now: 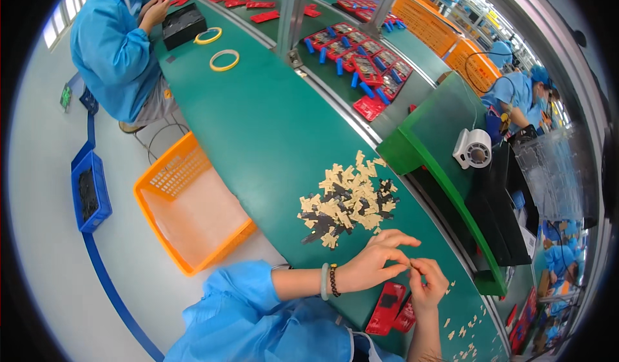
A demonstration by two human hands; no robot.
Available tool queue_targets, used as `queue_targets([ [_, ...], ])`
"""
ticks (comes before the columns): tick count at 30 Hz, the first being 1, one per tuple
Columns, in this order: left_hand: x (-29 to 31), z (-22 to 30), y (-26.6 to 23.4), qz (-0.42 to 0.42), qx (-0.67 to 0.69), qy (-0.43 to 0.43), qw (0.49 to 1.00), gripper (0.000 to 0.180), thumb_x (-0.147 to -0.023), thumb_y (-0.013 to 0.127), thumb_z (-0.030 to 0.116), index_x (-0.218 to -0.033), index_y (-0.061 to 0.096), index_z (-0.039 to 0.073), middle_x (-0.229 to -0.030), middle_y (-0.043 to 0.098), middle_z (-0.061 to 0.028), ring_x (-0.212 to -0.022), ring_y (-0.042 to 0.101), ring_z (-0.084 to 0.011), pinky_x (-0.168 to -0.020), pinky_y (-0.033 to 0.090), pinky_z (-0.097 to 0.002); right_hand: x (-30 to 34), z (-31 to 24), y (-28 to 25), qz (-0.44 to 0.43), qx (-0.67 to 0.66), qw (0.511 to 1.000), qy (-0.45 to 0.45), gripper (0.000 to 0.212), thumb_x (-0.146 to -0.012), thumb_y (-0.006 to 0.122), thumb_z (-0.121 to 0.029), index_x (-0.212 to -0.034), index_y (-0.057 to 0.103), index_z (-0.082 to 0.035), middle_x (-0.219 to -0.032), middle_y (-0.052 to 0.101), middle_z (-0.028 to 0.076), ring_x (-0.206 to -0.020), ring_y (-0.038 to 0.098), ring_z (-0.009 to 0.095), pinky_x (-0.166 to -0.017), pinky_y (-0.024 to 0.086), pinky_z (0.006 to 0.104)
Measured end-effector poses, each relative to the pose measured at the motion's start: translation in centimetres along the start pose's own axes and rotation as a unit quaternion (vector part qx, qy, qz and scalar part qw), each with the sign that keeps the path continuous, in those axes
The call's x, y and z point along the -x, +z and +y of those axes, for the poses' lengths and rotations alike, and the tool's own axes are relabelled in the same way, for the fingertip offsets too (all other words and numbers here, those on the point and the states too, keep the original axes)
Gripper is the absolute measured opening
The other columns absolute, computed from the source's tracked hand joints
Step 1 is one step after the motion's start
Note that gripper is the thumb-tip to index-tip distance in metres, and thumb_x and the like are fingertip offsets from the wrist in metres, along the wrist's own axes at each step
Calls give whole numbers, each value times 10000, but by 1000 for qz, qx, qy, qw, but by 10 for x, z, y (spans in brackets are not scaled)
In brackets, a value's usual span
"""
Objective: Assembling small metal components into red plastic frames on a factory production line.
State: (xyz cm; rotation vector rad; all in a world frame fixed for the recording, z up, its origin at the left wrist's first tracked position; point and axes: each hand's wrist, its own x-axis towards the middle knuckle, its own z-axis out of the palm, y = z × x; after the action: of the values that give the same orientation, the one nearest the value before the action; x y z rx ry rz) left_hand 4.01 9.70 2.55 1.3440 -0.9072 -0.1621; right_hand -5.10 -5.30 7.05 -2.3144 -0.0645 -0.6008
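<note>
Nearest to the camera, the person's left hand (377, 259) and right hand (427, 286) are meeting above the green worktable (271, 136). The left hand's thumb and forefinger are closing together at their tips, with the other fingers spreading loosely apart above them. The right hand's fingertips are bunching together against the left hand's pinch. A very small part (410, 266) is sitting between the two sets of fingertips; its shape is too small to tell. Two bracelets (329, 281) are circling the left wrist, one pale and one dark and beaded.

Just below the hands, a red tray (385, 308) with a dark insert is lying on the table edge, and a second red piece (405, 317) is lying beside it, touching it. To the right of the hands, loose tan bits (459, 331) are lying scattered on the green surface.

Just beyond the left hand, a pile of tan and black flat pieces (348, 201) is spreading across the table. An orange basket (187, 201) is standing on the floor left of the table, and a blue bin (89, 191) is standing further left.

Farther along the table, two rings of tape (217, 47) are lying flat, well apart from the pile. A co-worker in a blue coat (116, 46) is sitting at the far end, with a black box (182, 25) just beside their hands. On the parallel conveyor (380, 126), red trays with blue pieces (361, 62) are lying in rows.
</note>
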Motion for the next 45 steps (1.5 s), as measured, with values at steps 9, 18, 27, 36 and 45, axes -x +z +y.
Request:
queue_targets([
  [9, -7, 25, 21, -219, -26, 212, 952, 113, -830, 636, 104, -909, 633, 23, -983, 617, -78, -1003, 563, -240, -874, 445, -384, 105, 52, -104, 129, 28, 948, 288, 94, -777, 641, 62, -849, 629, 1, -800, 629, 75, -614, 577, 120, -535, 453, 230],
  [18, -27, 30, 73, -162, -284, 417, 848, 131, -736, 621, 133, -825, 613, 37, -865, 606, -84, -780, 560, -203, -729, 461, -328, 69, 8, -89, -19, -42, 992, 116, 265, -628, 766, 26, -787, 563, -31, -867, 592, 73, -668, 568, 151, -561, 447, 258],
  [27, -28, 30, 77, -131, -298, 462, 825, 120, -713, 621, 139, -782, 619, 41, -882, 631, -75, -765, 564, -179, -668, 435, -304, 67, 9, -91, -22, 35, 998, 40, 238, -628, 758, 19, -758, 571, -45, -784, 601, 71, -638, 592, 214, -550, 485, 306],
  [36, -45, 24, 86, -234, -270, 192, 914, 226, -779, 562, 83, -1003, 544, 56, -718, 528, -52, -718, 541, -235, -725, 417, -354, 107, 31, -113, 26, 218, 959, 176, 225, -685, 716, -3, -878, 607, -43, -1022, 601, 135, -932, 588, 333, -783, 465, 423],
  [45, -71, 25, 99, -216, 56, -209, 952, 269, -878, 513, -21, -1146, 510, 6, -989, 621, -178, -969, 604, -354, -878, 476, -398, 57, 41, -90, 97, 321, 941, -33, 253, -689, 746, -109, -903, 615, -76, -982, 607, 60, -927, 586, 296, -785, 448, 398],
])
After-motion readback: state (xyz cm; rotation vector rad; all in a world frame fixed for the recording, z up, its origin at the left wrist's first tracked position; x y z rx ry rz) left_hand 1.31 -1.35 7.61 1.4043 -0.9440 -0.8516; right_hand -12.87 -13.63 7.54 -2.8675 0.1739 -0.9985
